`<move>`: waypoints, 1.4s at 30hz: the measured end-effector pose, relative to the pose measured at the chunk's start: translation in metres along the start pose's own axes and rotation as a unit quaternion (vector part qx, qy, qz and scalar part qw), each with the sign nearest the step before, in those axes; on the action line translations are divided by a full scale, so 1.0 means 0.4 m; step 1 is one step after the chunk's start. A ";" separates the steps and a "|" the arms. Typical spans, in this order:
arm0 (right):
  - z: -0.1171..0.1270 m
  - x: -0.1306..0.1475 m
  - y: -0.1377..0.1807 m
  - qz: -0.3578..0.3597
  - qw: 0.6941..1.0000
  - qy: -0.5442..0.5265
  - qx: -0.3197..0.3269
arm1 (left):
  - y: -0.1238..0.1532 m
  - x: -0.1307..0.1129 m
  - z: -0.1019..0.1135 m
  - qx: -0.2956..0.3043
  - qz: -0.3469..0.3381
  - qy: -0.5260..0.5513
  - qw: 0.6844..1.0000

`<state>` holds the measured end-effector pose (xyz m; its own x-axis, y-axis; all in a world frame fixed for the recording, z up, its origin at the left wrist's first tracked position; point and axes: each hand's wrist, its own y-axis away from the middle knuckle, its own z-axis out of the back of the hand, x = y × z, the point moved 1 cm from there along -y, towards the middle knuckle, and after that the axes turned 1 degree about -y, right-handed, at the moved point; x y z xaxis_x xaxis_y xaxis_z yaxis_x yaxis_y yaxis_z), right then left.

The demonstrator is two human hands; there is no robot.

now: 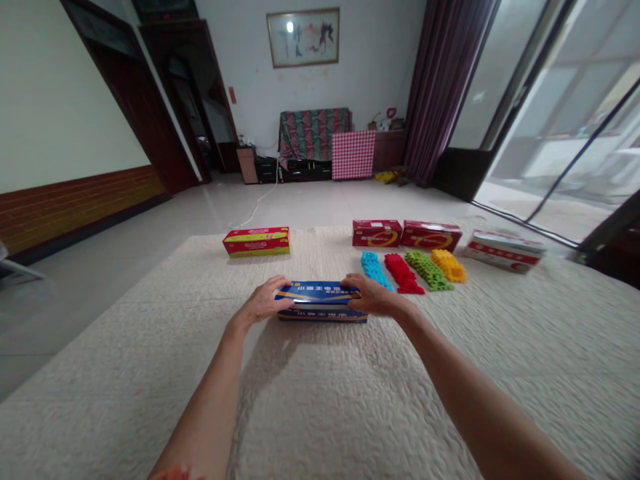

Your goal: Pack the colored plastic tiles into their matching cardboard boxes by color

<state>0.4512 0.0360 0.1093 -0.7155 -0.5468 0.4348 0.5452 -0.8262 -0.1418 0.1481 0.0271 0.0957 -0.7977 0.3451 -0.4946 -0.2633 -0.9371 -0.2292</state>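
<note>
A blue box (pixel 320 300) with gold stripes and white lettering lies flat on the cream quilted cover (pixel 350 393), in the middle of the view. My left hand (pixel 263 301) grips its left end, fingers curled over the top edge. My right hand (pixel 371 295) grips its right end the same way. Just beyond my right hand lie strips of plastic pieces side by side: cyan (pixel 375 269), red (pixel 403 273), green (pixel 428 270) and yellow (pixel 449 265).
A red and yellow box (pixel 257 241) sits at the far left of the cover. Two red boxes (pixel 377 233) (pixel 431 235) stand behind the strips, and a white and red box (pixel 504 250) lies at the right. Tiled floor, a doorway and glass doors surround the cover.
</note>
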 end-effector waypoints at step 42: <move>0.018 -0.105 -0.122 0.001 0.993 -0.101 -0.055 | -0.078 0.072 0.018 0.034 -0.051 0.020 0.998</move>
<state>0.4577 0.1003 0.1043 -0.6061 -0.5197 0.6022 0.4881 -0.8408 -0.2342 0.1295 0.0658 0.0948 -0.7426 0.4398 -0.5050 -0.3798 -0.8977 -0.2233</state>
